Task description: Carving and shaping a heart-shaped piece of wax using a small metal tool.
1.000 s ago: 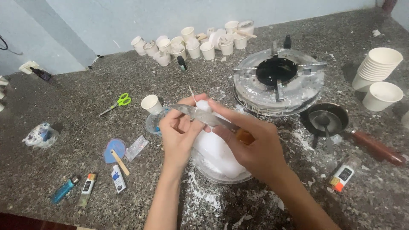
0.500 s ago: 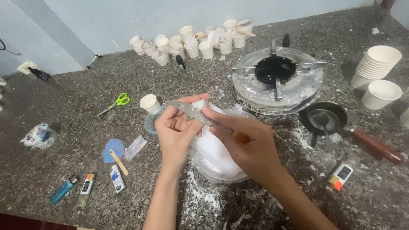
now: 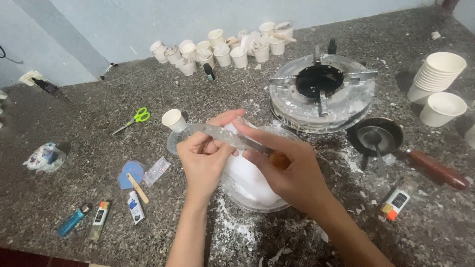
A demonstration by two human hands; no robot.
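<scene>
In the head view, at the centre of the frame, the left hand (image 3: 204,160) pinched the tip end of a wax-caked knife (image 3: 225,134) while the right hand (image 3: 292,173) was clenched around its orange handle. The blade lay across a clear bowl (image 3: 232,190) holding a white wax block (image 3: 247,175), just below the hands. Fingers so near the edge could be nicked if the blade slipped — waxy metal gives poor purchase. A hard scrape could tip the small paper cup (image 3: 173,118) just beside the bowl, or scatter more white flakes (image 3: 232,230) across the speckled counter (image 3: 74,113), toward the stove (image 3: 321,91) at upper right.
</scene>
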